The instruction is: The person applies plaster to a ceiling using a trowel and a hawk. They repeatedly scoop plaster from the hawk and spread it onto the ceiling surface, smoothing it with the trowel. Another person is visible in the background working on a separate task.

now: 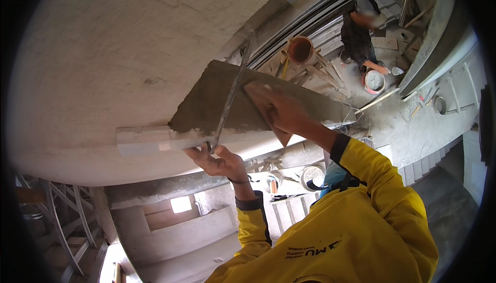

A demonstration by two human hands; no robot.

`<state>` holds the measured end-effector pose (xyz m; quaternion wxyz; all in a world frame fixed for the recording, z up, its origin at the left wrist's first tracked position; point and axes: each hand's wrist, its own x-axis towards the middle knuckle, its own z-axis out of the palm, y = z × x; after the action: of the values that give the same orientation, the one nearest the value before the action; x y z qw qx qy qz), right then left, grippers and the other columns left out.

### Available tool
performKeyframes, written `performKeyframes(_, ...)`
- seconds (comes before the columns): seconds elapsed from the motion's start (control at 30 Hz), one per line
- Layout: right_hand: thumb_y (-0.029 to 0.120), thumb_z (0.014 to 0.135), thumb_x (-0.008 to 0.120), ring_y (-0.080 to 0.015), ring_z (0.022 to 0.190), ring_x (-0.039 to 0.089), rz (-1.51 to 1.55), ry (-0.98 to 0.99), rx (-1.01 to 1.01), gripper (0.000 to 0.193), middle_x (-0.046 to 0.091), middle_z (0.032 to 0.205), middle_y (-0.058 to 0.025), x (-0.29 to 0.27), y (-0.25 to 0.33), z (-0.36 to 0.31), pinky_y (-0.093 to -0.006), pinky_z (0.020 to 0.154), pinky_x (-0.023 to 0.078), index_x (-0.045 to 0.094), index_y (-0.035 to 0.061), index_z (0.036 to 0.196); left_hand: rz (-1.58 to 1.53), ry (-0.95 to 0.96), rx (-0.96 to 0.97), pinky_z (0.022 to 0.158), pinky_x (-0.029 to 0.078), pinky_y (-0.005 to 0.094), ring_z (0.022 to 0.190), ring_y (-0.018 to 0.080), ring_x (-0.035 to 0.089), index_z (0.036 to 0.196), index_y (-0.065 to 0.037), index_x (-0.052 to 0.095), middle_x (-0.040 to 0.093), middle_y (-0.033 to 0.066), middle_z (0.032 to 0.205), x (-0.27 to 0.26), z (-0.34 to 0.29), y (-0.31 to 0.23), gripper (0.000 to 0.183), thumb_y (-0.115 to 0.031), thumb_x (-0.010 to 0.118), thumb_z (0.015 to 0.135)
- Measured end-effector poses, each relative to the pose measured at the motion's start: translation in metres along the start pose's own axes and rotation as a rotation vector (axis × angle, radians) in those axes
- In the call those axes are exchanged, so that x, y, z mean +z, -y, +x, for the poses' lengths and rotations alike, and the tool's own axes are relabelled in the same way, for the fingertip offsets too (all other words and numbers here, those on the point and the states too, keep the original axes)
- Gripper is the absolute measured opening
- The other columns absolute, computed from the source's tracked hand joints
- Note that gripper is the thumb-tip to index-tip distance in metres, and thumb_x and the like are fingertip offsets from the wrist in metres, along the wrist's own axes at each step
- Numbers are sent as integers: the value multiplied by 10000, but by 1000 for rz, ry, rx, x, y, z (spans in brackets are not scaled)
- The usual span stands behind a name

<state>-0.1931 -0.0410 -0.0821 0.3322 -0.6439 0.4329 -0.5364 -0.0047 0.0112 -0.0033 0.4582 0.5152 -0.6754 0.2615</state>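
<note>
My right hand [288, 111] grips a flat brown plastering float [261, 102], its face against a band of dark wet mortar [201, 99] on the wall. Lower and to the left, my left hand [223, 165] is raised with its fingers closed around the lower end of a thin grey metal rod [230, 97]. A small dark piece shows between the fingers there; its kind cannot be made out. The rod slants up across the mortar. A pale straight strip [142, 139] runs along the mortar's lower edge, left of my left hand.
A co-worker [359, 35] crouches at the upper right, one hand by a bucket of pale mix [373, 82]. A reddish-brown bucket [300, 50] stands among wood scraps. Metal scaffold frames [64, 226] are at the lower left. Bare plastered wall [119, 55] spreads at the upper left.
</note>
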Motion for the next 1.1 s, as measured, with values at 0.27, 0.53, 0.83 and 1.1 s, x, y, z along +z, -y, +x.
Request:
performKeyframes(0.27, 76, 713, 725, -362, 947, 698, -141, 295, 33, 1006, 629, 1249, -178, -57, 18, -15, -415, 793, 584, 274, 303, 1583, -40, 1, 10, 1085, 411, 573, 1414, 498, 378, 1220, -105, 530, 313, 335, 1550, 1, -6, 13, 305, -321, 542, 1005)
performKeyframes(0.53, 254, 931, 664, -256, 833, 711, -583, 345, -419, 690, 653, 1047, -165, -78, 61, 35, -353, 656, 582, 363, 375, 1540, -98, -27, -6, 1028, 468, 594, 1356, 548, 427, 1184, -91, 520, 326, 377, 1514, 8, 0, 5, 363, -403, 562, 1003)
performKeyframes(0.83, 120, 727, 734, -172, 626, 639, -865, 278, -745, 1068, 660, 846, -83, -80, 70, 61, -300, 504, 460, 179, 323, 1616, -101, -55, -12, 949, 516, 555, 1307, 550, 486, 1036, -15, 535, 360, 419, 1471, 11, -5, 14, 488, -492, 608, 963)
performKeyframes(1.1, 129, 734, 712, -154, 573, 625, -959, 483, -640, 1064, 626, 725, -33, -79, 84, 64, -309, 486, 447, 155, 310, 1622, -105, -65, -2, 958, 507, 564, 1318, 550, 476, 1038, -23, 539, 357, 413, 1479, 10, -1, 12, 485, -495, 617, 958)
